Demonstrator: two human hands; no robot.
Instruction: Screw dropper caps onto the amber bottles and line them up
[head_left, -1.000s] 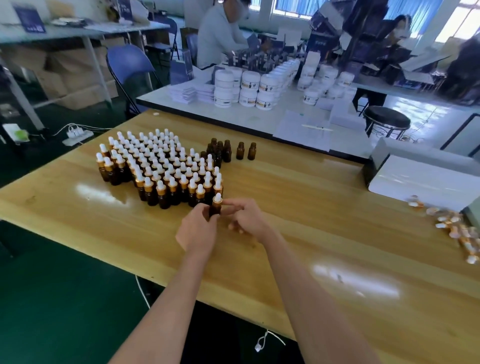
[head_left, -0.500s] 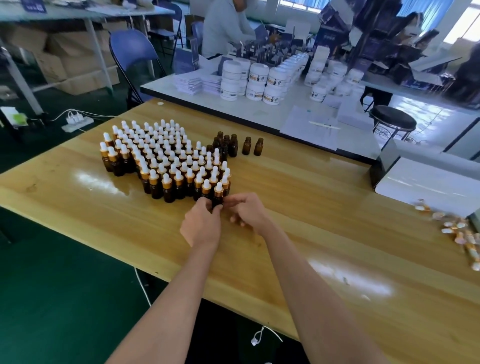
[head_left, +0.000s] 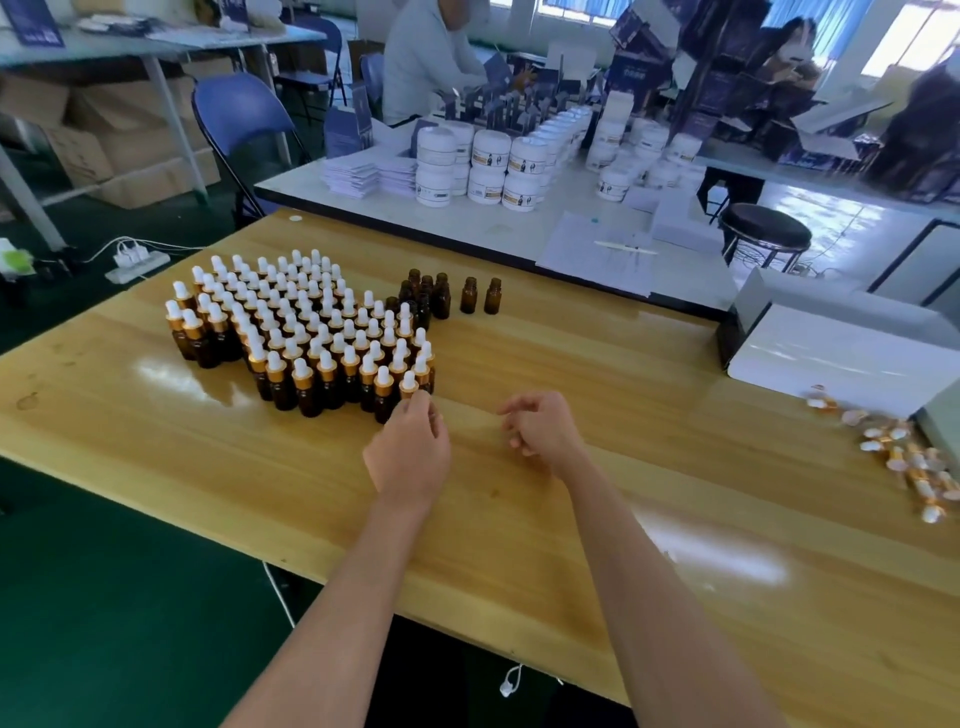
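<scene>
bench (head_left: 571, 364): glossy pale wood
left: capped bottles (head_left: 306, 332) in packed rows
behind: uncapped bottles (head_left: 441, 296)
right: loose dropper caps (head_left: 904, 457), white box (head_left: 841, 353)

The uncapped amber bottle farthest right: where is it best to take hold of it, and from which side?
Probably pinch the rightmost uncapped bottle round its cylindrical body, coming from its right: it stands upright, and a second uncapped bottle stands close on its left. The right hand is free; the left hand holds a capped bottle.
</scene>
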